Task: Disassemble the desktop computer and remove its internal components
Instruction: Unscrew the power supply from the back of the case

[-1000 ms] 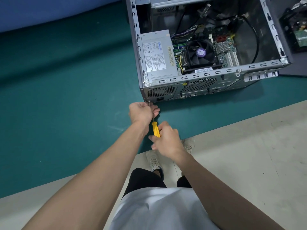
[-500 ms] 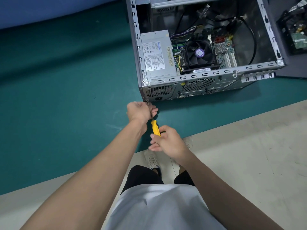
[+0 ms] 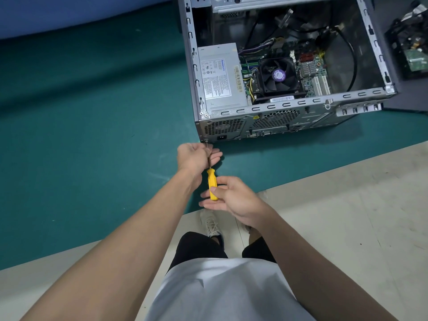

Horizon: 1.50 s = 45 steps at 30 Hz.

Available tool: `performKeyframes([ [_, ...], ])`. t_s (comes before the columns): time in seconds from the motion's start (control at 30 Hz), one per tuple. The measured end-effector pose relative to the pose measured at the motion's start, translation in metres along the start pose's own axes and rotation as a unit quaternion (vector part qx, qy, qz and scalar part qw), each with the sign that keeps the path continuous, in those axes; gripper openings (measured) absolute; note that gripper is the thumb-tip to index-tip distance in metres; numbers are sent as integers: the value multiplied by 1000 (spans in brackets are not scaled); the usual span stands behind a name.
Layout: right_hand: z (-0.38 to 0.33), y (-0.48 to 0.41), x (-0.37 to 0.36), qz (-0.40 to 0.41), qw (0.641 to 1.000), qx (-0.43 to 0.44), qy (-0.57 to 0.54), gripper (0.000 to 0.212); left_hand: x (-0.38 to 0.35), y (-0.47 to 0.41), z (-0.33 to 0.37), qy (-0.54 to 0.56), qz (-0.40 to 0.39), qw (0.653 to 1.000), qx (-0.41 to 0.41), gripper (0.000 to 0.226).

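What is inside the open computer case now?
Inside the computer case lie a grey power supply, a black cooler fan, a green motherboard and black cables. What lies beneath the fan and the supply is covered.

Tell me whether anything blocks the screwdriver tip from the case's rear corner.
Nothing visible does. The screwdriver tip meets the lower rear corner of the case; the left hand holds the shaft just behind it and the right hand pinches the yellow handle. The screw itself is too small to see.

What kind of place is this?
Probably a repair or teardown workshop: an open computer case lies on a green surface, loose parts sit beside it, and a screwdriver meets its corner.
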State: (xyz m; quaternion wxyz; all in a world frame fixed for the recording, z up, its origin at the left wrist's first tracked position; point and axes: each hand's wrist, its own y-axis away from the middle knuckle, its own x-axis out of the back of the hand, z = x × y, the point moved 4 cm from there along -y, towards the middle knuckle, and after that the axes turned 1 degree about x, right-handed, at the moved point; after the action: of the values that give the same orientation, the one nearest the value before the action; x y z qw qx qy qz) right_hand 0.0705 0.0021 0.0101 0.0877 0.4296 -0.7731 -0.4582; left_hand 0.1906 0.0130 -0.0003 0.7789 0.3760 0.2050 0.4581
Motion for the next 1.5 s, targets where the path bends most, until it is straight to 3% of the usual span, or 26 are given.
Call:
performKeyframes([
  [0.07, -3, 0, 2, -4, 999, 4, 38, 18, 1, 1, -2, 42, -21, 999, 7, 13],
  [0.2, -5, -2, 8, 114, 976, 21, 184, 26, 4, 2, -6, -15, 10, 1000, -4, 6],
  [0.3, -2, -1, 9, 112, 985, 29, 125, 30, 2, 2, -5, -36, 13, 999, -2, 7],
  [0.43, -5, 2, 1, -20, 999, 8, -31, 34, 1, 4, -4, 22, -45, 999, 10, 15],
  [0.5, -8, 1, 1, 7, 999, 20, 24, 29, 3, 5, -4, 30, -44, 999, 8, 14],
  [0.6, -7, -2, 2, 102, 981, 42, 158, 26, 4, 4, -3, -29, 24, 999, -7, 10],
  [0.7, -3, -1, 3, 97, 991, 39, 85, 26, 3, 3, -1, -53, 55, 997, -15, 15],
  [0.8, -1, 3, 1, 2, 998, -3, -55, 23, 1, 3, -3, 3, -4, 1000, 4, 14],
  [0.9, -4, 3, 3, 41, 999, 9, 3, 16, 2, 4, -5, 43, -28, 999, 8, 15],
  [1.0, -5, 1, 3, 104, 991, 25, 78, 24, 2, 4, -6, 17, 15, 1000, 0, 12],
  [1.1, -3, 1, 0, 80, 996, 20, 19, 26, 0, 4, -4, 16, 26, 1000, 3, 11],
  [1.23, -2, 2, -2, 9, 996, -24, -86, 23, -1, 4, -4, 61, -42, 997, 9, 16],
  [1.37, -5, 1, 0, 78, 997, 9, 8, 6, 0, 3, -4, 44, -20, 999, -1, 13],
  [1.5, -3, 1, -3, 102, 995, 18, -9, 17, -1, 0, 0, 19, 24, 999, -12, 16],
])
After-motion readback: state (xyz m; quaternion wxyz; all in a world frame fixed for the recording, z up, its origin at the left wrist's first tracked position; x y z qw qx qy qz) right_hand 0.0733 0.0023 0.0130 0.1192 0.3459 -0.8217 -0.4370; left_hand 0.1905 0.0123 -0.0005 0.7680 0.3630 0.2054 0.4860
